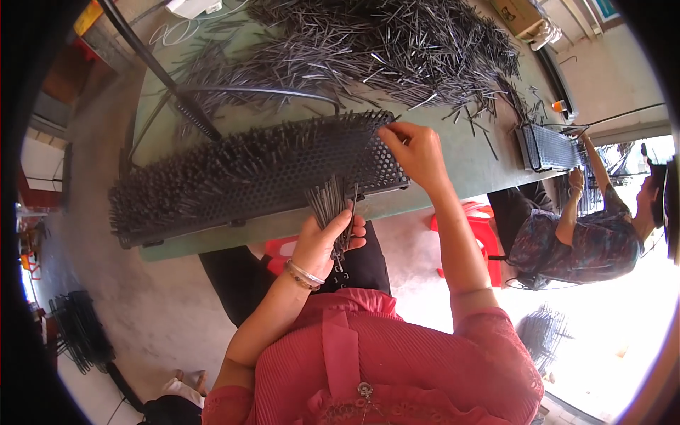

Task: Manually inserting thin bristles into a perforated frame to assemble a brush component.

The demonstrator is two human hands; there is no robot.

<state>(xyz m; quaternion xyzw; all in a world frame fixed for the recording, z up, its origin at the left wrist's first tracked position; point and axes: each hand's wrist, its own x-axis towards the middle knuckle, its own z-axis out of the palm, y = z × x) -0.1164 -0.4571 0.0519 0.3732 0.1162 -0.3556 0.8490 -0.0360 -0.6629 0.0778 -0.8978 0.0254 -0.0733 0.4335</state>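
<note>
A long black perforated rack [294, 173] lies across the near side of the table. Thin dark rods stand densely in its holes along the left and far side, while the holes near its right end show bare. In front of the rack, my left hand [322, 237] is closed around a fanned bundle of thin dark rods [326, 200], their upper ends against or just over the rack's near edge. At the rack's far right corner, my right hand [419, 154] has thumb and forefinger pinched together over the holes. Whatever is between those fingertips is too small to make out.
A large heap of loose dark rods [425, 49] covers the back of the green table [464, 159]. A black pole [159, 67] slants behind the rack's left part. To the right, a co-worker [581, 237] handles a similar rack [556, 150]. Red stools [471, 230] stand below the table.
</note>
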